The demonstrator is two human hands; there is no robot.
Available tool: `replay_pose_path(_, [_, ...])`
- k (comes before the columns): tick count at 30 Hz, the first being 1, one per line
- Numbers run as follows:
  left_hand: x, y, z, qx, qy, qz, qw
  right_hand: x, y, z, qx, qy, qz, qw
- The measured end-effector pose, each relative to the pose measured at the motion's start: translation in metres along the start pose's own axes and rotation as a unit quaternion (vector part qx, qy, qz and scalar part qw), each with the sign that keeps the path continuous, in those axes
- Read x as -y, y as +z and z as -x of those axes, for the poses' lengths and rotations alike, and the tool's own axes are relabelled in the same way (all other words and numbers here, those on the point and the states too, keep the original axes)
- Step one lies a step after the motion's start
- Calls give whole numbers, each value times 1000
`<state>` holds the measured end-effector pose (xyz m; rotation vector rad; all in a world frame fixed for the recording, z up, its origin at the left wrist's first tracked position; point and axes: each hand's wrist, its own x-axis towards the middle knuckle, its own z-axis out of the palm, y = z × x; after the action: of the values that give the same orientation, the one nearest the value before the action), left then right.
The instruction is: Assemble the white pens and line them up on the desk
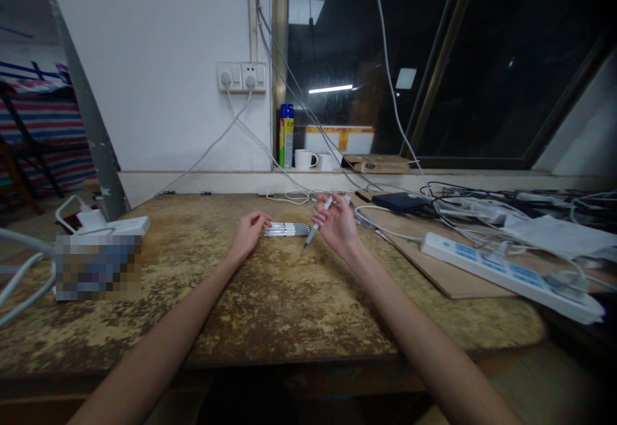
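Observation:
A row of several silver-and-white pens lies side by side on the worn wooden table. My left hand rests at their left end, its fingers curled together near the pen ends. Whether anything is between those fingertips is hidden. Just right of the row, my right hand is closed around a single white-and-grey pen, palm partly turned up. That pen slants, its thin dark tip pointing down and to the left, close above the tabletop.
On the right, a white power strip and tangled cables lie on a brown board. Another power strip sits at the left, behind a blurred object. A spray can and white mug stand on the windowsill.

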<state>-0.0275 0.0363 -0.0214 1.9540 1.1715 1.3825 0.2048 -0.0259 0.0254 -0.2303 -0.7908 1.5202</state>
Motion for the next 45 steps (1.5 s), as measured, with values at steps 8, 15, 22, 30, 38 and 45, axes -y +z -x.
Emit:
replay_pose_path(8, [1,0,0,4,2,-1,1000,0,-1,-1,7,-3,16,1000])
replay_pose_path(15, [-2,0,1,5,-2,-1,1000,2,2,2,-12,-8,17,1000])
replay_pose_path(22, [-3,1,0,0,-6,0,1000,3,2,1,-5,-17,17,1000])
replay_pose_path(30, [-4,1,1,3,-19,1,1000,2,-1,0,-13,-24,20,999])
replay_pose_path(38, [-2,1,0,2,-17,2,1000,5,0,1,-21,-41,10,999])
replay_pose_path(45, [-4,1,1,6,-16,1,1000,5,2,1,-23,-51,15,998])
